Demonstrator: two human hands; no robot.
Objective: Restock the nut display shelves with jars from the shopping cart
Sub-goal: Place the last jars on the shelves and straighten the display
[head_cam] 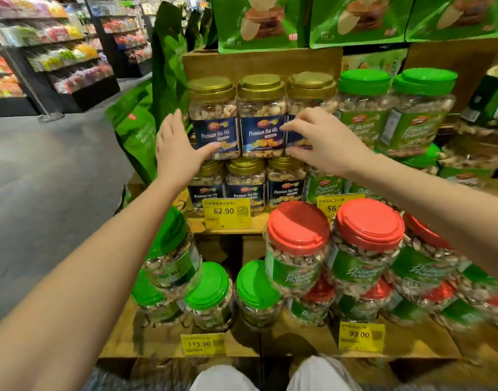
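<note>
Head view: a person restocking a shop's nut display reaches with both bare arms to the upper row of three gold-lidded Premium Nut Mix jars. These stand upright on the lids of a lower row of the same jars, at the left end of the wooden shelf that carries the 62.90 price tag.

The left hand is released, fingers straight and together. Its palm faces the outer side of the left jar and its thumb lies across the bottom of that jar's label.

The right hand covers the label of the right jar. Its fingers are bent and their tips sit at the seam between that jar and the middle jar. Whether they pinch either jar cannot be told.

The row lies straight ahead between the two hands, each jar's long axis vertical. The right hand is the nearer to the middle jar, and the left jar stands between that jar and the left hand. The likely step is squaring the row, so the move ahead probably means pressing inward from both ends without tipping the stacked jars.

The shopping cart is out of view. Green-lidded pistachio jars stand to the right, and red-lidded jars crowd the shelf below.
</note>
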